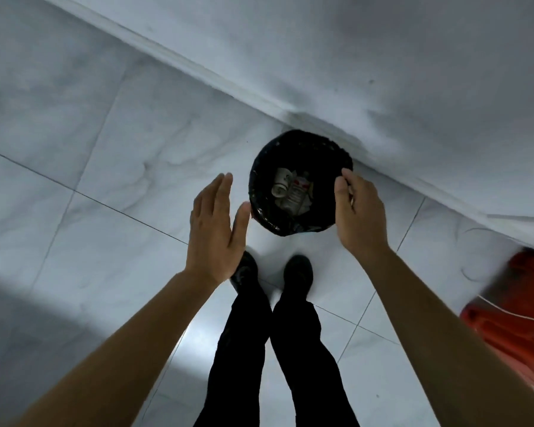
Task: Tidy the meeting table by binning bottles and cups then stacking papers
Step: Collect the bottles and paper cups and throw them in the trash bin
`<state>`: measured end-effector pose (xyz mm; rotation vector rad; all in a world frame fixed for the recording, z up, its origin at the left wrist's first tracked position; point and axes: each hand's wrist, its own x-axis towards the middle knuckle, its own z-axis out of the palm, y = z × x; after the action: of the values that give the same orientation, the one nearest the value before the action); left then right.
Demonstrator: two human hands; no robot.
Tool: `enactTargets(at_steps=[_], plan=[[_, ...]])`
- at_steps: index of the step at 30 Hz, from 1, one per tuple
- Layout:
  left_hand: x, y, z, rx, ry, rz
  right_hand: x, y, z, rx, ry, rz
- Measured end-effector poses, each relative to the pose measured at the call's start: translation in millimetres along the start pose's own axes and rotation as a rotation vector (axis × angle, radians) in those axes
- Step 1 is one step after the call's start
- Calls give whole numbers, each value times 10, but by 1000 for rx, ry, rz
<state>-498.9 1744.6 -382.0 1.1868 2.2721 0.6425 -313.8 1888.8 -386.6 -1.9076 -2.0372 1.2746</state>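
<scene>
While the person stood right over the bin (293, 143), it sat on the floor against the wall, just ahead of their shoes and pretty much between the two hands. Left hand (213, 229) was flat and wide open with the fingers straight, holding nothing, just off the bin's left rim and not touching it. Right hand (358, 211) was the closer one. It overlapped the right rim with fingers curled in toward the thumb, but honestly I couldn't tell if it was pinching the liner, holding some small scrap, or holding nothing at all.

Down inside were a couple of cups (279, 189) and a bottle (296, 192), with the bottle's long axis running roughly away from the person. So my guess is the binning part was about done.

No table or papers in view anywhere, so the stacking step would mean turning away from the wall first. If the liner needed fixing, the right hand was better placed for it.
</scene>
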Motion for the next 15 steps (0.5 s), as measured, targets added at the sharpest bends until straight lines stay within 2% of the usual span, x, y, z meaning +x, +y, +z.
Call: enactTargets(at_steps=[7, 12, 15], plan=[[-1315, 1315, -2210, -168, 280, -242, -1712, -1527, -1387, 96, -128, -290], [-2269, 1910, -3132, -230, 592, -313, -2545, -2141, -1973, 197, -192, -515], [-2812, 2214, -3298, -302, 814, -377, -2860, -2226, -2216, 261, -261, -677]])
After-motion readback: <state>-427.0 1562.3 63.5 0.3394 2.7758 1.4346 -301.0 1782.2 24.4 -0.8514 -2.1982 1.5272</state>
